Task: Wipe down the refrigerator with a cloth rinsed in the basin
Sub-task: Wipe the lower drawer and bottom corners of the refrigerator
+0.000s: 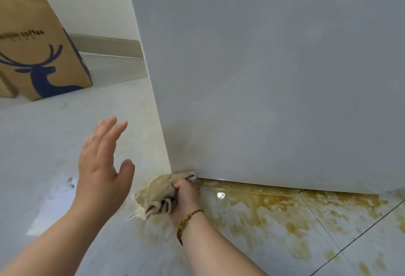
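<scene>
Gripping cloth [161, 192] at refrigerator [274, 78] bottom corner, right hand [186, 199]

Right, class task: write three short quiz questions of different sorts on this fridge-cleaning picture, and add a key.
1. True or false: the right hand grips the crumpled beige cloth.
2. Where on the tall grey refrigerator is the cloth pressed? A. top edge B. bottom corner C. mid-panel
3. Fill in: yellow-brown liquid is spread over the tiled ____.
Key: 1 true; 2 B; 3 floor.
</scene>
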### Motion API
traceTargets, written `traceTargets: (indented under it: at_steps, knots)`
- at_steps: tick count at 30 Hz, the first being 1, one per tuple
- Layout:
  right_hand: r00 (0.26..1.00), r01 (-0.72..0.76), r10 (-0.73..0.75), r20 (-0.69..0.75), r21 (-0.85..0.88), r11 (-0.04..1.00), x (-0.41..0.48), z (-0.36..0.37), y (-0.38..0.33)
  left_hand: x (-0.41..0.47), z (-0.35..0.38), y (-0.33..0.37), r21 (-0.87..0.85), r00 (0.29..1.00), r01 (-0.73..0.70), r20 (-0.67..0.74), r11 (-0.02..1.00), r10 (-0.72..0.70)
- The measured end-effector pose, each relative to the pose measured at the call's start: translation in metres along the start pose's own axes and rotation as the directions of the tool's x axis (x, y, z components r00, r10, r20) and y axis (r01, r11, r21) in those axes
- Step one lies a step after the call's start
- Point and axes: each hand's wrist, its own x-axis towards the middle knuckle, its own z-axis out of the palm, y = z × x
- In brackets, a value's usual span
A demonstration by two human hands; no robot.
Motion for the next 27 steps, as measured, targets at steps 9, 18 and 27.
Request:
traceTargets:
  at_steps: [9, 18, 27]
  knots:
    - [0.958, 0.175, -0.058, 0.28, -0.412, 0.894, -0.07, -0.028, -0.038, 0.002, -0.011, 0.005, -0.117, 0.96, 0.165, 0.248, 0.979, -0.132]
    - [0.777, 0.617, -0.433, 0.457, -0.691, 0.377, -0.129, -0.047, -0.058, -0.014, 0.008, 0.069, -0.218, 0.821, 0.183, 0.571, 0.959, -0.027]
    - [0.629, 0.665, -0.577, 0.522, -0.745, 0.051, -0.17, -0.062, -0.075, -0.014, 0.021, 0.11, -0.462, 0.759, 0.542, 0.627, 0.702, -0.173]
